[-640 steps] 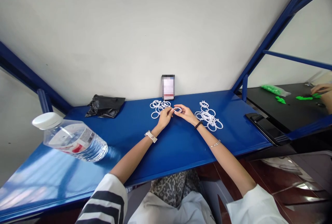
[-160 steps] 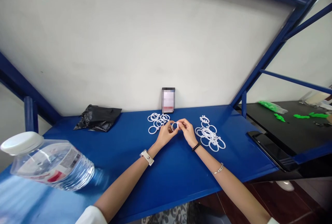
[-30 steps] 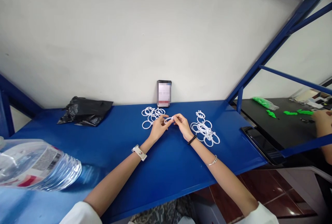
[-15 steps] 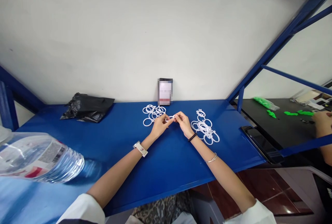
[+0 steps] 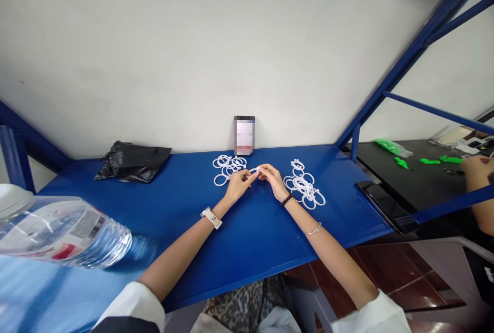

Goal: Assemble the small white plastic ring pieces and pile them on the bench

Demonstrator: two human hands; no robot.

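Between my two hands is a white plastic ring (image 5: 253,170), raised over the blue table (image 5: 247,240). My left hand (image 5: 239,185) pinches its left side with thumb and forefinger. At the ring's right side, the fingers of my right hand (image 5: 271,178) are closed on it near a small knob. A cluster of similar white rings (image 5: 221,180) lies just behind and left of my left hand. Another heap of white rings (image 5: 303,186) rests to the right of my right hand. My fingers cover part of the held ring.
A phone-like card (image 5: 244,136) leans on the wall. A black plastic bag (image 5: 133,162) lies at back left, a large water bottle (image 5: 69,230) at front left. A black phone (image 5: 380,204) rests by the right edge. Beyond the frame, another person's hand (image 5: 478,176) is near green pieces (image 5: 428,161).
The view has shifted slightly. Both hands stay on the ring, whose angle has turned a little between my fingers. The ring groups lie as before.
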